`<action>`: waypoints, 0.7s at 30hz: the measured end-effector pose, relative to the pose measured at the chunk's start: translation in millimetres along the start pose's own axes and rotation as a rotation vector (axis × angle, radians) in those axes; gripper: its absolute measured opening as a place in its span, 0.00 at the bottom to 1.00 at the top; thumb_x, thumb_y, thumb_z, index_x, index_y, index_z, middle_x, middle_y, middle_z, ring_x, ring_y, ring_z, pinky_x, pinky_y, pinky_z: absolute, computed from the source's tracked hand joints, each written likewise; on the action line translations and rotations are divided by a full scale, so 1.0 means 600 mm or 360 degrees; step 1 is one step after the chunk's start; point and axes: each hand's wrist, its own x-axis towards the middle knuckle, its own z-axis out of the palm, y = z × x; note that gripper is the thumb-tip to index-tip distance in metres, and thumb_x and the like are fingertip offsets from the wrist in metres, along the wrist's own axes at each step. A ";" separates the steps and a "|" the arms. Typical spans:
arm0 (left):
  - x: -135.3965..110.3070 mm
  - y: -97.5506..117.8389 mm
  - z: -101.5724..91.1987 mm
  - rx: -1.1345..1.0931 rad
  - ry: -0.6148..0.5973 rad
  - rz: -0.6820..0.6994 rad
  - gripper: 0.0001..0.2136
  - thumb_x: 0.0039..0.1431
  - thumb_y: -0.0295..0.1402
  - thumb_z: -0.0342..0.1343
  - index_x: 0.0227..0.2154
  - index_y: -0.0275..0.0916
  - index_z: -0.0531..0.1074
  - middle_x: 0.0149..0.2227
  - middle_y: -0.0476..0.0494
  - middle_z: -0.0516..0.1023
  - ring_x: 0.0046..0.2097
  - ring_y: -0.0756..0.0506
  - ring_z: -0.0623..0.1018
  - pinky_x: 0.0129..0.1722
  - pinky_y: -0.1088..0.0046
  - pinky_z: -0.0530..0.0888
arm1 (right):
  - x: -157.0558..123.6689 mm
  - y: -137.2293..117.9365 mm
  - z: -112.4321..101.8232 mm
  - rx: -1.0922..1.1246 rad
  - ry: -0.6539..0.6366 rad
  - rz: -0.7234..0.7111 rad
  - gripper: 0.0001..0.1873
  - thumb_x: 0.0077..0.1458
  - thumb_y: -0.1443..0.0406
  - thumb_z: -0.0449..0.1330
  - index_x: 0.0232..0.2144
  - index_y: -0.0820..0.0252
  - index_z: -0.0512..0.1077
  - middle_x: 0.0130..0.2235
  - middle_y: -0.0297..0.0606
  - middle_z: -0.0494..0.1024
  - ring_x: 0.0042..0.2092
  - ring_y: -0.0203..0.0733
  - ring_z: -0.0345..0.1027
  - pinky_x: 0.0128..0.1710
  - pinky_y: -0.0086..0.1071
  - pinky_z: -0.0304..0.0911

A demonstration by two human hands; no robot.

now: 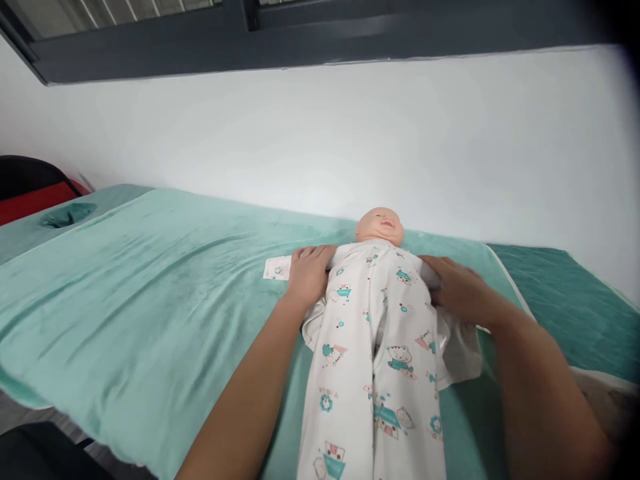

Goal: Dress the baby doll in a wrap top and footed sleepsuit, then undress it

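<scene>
A baby doll [379, 225] lies on its back, its head toward the wall. Spread over its body is a white baby garment [350, 333] printed with small animals and boats; the legs of the garment run toward me. My left hand [309, 272] is closed over the sleeve on the left, whose flat cuff [277, 268] sticks out beyond my fingers. At the doll's other shoulder, my right hand [457, 287] curls around the right sleeve, its fingertips partly hidden. White cloth [461, 353] hangs out below that hand. The doll's arms and legs are covered.
Beneath the doll, a mint-green blanket [150, 287] covers a padded table with a face hole [69, 215] at the far left. Darker green cloth [565, 300] lies on the right. A white wall [280, 140] with a dark window frame [300, 37] rises behind. A red and black chair [35, 193] stands at left.
</scene>
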 end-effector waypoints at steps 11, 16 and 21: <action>0.002 -0.001 0.009 -0.0192 0.0233 -0.0160 0.20 0.54 0.23 0.50 0.48 0.46 0.71 0.52 0.49 0.78 0.55 0.42 0.73 0.54 0.62 0.64 | 0.032 -0.243 -0.060 0.0192 0.0067 -0.0529 0.19 0.61 0.66 0.47 0.53 0.59 0.67 0.55 0.45 0.72 0.56 0.50 0.64 0.51 0.39 0.62; 0.007 -0.006 0.009 -0.0122 0.0404 -0.0441 0.13 0.58 0.27 0.50 0.45 0.45 0.71 0.49 0.45 0.79 0.51 0.40 0.75 0.49 0.62 0.67 | 0.119 -0.285 -0.054 -0.0273 -0.0517 -0.0487 0.15 0.59 0.64 0.51 0.44 0.63 0.71 0.50 0.49 0.73 0.45 0.48 0.70 0.40 0.36 0.62; 0.014 -0.016 0.010 -0.0217 0.0435 -0.0623 0.12 0.58 0.29 0.52 0.44 0.46 0.71 0.48 0.47 0.79 0.49 0.41 0.77 0.46 0.64 0.68 | 0.140 -0.324 -0.037 -0.0414 -0.0576 -0.0457 0.17 0.56 0.63 0.56 0.47 0.63 0.71 0.51 0.51 0.71 0.48 0.53 0.69 0.39 0.37 0.63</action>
